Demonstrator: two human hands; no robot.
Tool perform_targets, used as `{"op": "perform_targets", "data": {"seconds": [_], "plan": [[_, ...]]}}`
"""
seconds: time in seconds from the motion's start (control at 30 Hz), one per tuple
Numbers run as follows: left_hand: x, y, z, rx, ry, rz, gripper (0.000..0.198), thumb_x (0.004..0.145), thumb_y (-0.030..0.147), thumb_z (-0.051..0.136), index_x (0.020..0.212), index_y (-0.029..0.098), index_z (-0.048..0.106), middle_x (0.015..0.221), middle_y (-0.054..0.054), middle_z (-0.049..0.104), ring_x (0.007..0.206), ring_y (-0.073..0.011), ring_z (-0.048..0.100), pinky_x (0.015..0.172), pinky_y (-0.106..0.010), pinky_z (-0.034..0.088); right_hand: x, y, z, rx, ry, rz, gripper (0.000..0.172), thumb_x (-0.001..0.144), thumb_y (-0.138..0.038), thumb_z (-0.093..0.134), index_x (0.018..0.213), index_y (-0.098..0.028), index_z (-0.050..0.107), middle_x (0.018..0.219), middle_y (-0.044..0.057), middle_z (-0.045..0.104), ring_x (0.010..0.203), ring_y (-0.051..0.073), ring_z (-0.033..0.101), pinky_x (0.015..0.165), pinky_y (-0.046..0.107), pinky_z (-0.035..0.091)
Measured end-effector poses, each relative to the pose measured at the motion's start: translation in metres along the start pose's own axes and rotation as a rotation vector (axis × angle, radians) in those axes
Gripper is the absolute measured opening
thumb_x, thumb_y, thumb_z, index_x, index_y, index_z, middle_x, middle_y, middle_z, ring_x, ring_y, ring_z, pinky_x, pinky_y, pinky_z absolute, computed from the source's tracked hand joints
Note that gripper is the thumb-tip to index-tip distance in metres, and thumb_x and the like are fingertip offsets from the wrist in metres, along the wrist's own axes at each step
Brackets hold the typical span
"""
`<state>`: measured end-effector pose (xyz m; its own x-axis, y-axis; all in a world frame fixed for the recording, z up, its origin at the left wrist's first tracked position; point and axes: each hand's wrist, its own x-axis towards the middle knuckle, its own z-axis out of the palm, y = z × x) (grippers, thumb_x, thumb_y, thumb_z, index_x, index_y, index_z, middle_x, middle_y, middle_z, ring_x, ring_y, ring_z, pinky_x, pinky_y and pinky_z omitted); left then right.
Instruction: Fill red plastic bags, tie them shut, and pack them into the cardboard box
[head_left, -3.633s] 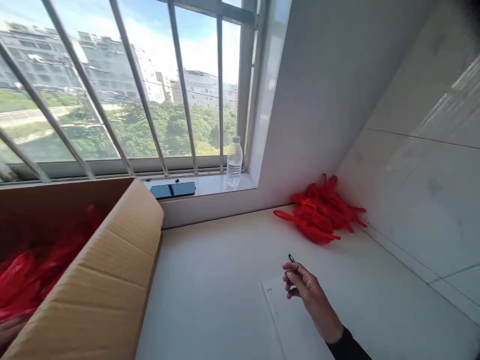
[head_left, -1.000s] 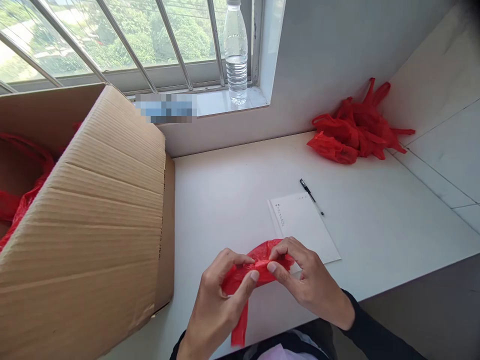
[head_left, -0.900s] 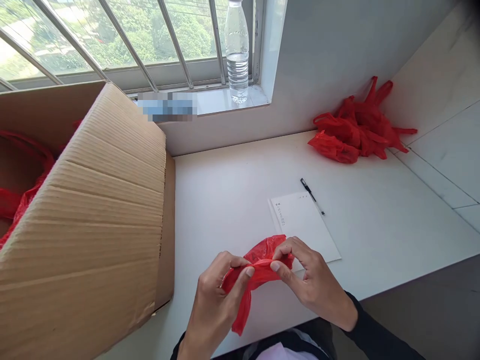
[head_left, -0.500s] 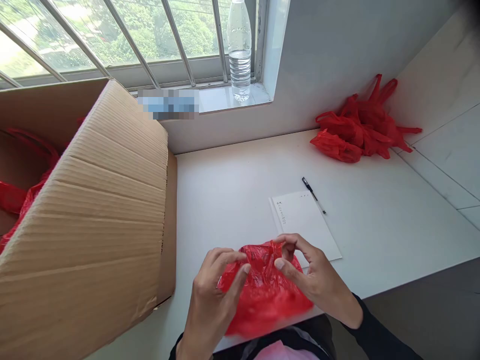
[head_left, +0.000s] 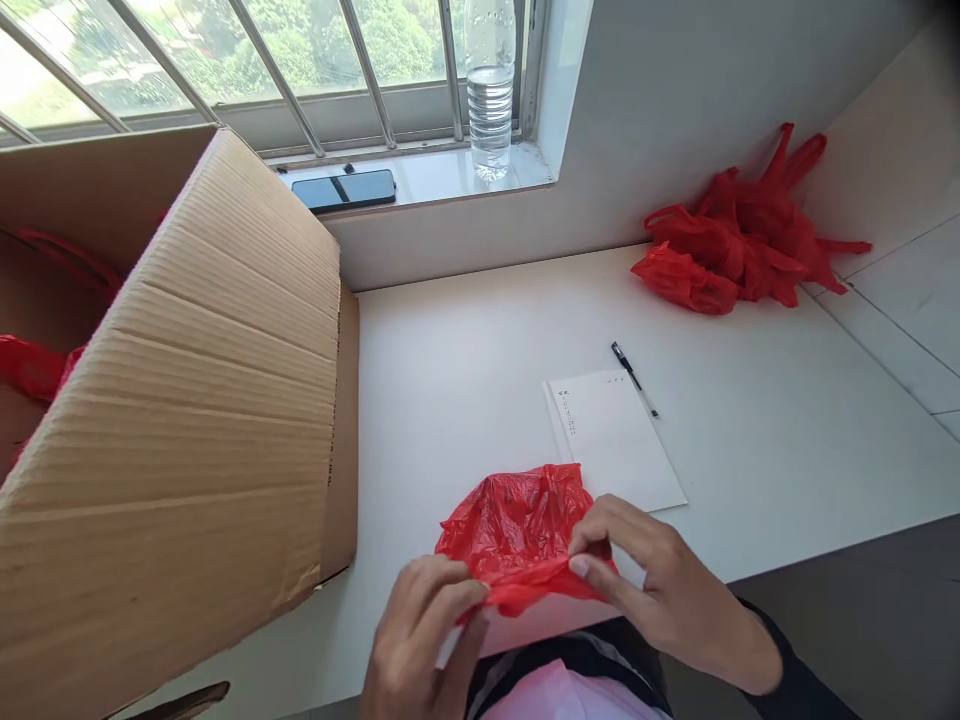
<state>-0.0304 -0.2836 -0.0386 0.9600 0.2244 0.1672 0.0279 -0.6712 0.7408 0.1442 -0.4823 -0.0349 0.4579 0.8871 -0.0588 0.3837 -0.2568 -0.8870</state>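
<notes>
A crinkled red plastic bag lies at the front edge of the white table, its near edge folded up. At that edge's left end, my left hand pinches the plastic between thumb and fingers. My right hand grips the same edge at its right end, thumb against the fingertips. Just beyond the bag is a sheet of white paper with small writing down its left side. A black-capped pen rests along the paper's right edge.
A large open cardboard box fills the left side, with red bags inside. Several red bags are heaped at the back right corner. On the window sill are a phone and a half-full water bottle.
Both hands have moved down and towards me, closing on the bag's near edge. The bag's far part is now spread flatter on the table. The view has shifted slightly.
</notes>
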Motion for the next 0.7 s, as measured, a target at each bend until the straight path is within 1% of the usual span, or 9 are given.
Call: {"op": "perform_targets", "data": {"seconds": [0.13,0.2,0.27,0.33,0.4,0.5,0.53,0.6,0.7], "plan": [[0.002,-0.001,-0.002,-0.092,0.381,-0.263,0.017,0.095,0.017,0.061,0.100,0.031,0.068,0.105,-0.002,0.063,0.097,-0.0196,0.061,0.087,-0.030,0.047,-0.005,0.000,-0.011,0.168,0.272,0.201,0.015,0.104,-0.038,0.050,0.096,-0.026,0.056,0.087,-0.001,0.057,0.077,0.014,0.055,0.069,0.026,0.046],[0.003,0.001,-0.003,-0.099,0.504,-0.343,0.013,0.096,0.022,0.062,0.097,0.033,0.070,0.103,0.000,0.059,0.096,-0.0182,0.059,0.088,-0.030,0.046,-0.009,0.002,-0.014,0.217,0.421,0.269,0.016,0.104,-0.041,0.049,0.100,-0.027,0.055,0.088,-0.001,0.056,0.075,0.013,0.055,0.066,0.024,0.047],[0.006,0.008,-0.002,-0.118,0.569,-0.392,0.012,0.097,0.028,0.062,0.097,0.033,0.072,0.099,0.000,0.060,0.086,-0.0168,0.056,0.082,-0.029,0.047,-0.012,0.005,-0.015,0.245,0.526,0.277,0.016,0.104,-0.042,0.048,0.102,-0.028,0.054,0.090,0.000,0.055,0.075,0.013,0.055,0.064,0.021,0.047],[0.009,0.020,-0.001,-0.180,0.590,-0.470,0.012,0.096,0.035,0.063,0.099,0.033,0.074,0.089,0.001,0.063,0.070,-0.0151,0.053,0.069,-0.028,0.047,-0.013,0.006,-0.016,0.255,0.577,0.248,0.015,0.104,-0.042,0.048,0.102,-0.028,0.054,0.093,0.000,0.054,0.075,0.012,0.055,0.064,0.020,0.049],[0.015,0.031,-0.002,-0.262,0.589,-0.566,0.018,0.096,0.041,0.062,0.104,0.031,0.074,0.069,0.003,0.060,0.055,-0.0134,0.045,0.055,-0.027,0.042,-0.013,0.004,-0.018,0.242,0.602,0.208,0.014,0.103,-0.041,0.050,0.102,-0.028,0.055,0.093,0.001,0.054,0.076,0.012,0.055,0.063,0.019,0.050],[0.027,0.040,-0.009,-0.345,0.574,-0.595,0.021,0.097,0.044,0.060,0.104,0.028,0.072,0.051,0.006,0.050,0.049,-0.0124,0.045,0.052,-0.025,0.041,-0.008,-0.005,-0.023,0.249,0.646,0.176,0.013,0.103,-0.041,0.050,0.104,-0.028,0.055,0.093,0.002,0.054,0.075,0.014,0.055,0.061,0.021,0.050],[0.031,0.040,-0.013,-0.389,0.575,-0.568,0.021,0.097,0.044,0.060,0.101,0.027,0.071,0.055,0.006,0.055,0.053,-0.0126,0.051,0.056,-0.025,0.045,-0.007,-0.009,-0.024,0.267,0.658,0.160,0.013,0.103,-0.041,0.050,0.105,-0.028,0.054,0.093,0.003,0.054,0.075,0.014,0.055,0.061,0.022,0.050],[0.041,0.038,-0.018,-0.471,0.560,-0.514,0.021,0.093,0.046,0.064,0.100,0.027,0.066,0.079,0.002,0.067,0.071,-0.0155,0.064,0.068,-0.026,0.054,-0.002,-0.017,-0.026,0.309,0.658,0.127,0.013,0.104,-0.040,0.048,0.106,-0.028,0.054,0.095,0.003,0.054,0.076,0.015,0.055,0.062,0.023,0.051],[0.059,0.033,-0.017,-0.501,0.482,-0.534,0.042,0.082,0.050,0.077,0.111,0.029,0.056,0.113,-0.003,0.065,0.101,-0.0232,0.068,0.082,-0.034,0.058,0.003,-0.025,-0.026,0.361,0.576,0.083,0.012,0.105,-0.038,0.045,0.102,-0.029,0.051,0.094,0.003,0.052,0.080,0.016,0.055,0.067,0.026,0.052]]}}
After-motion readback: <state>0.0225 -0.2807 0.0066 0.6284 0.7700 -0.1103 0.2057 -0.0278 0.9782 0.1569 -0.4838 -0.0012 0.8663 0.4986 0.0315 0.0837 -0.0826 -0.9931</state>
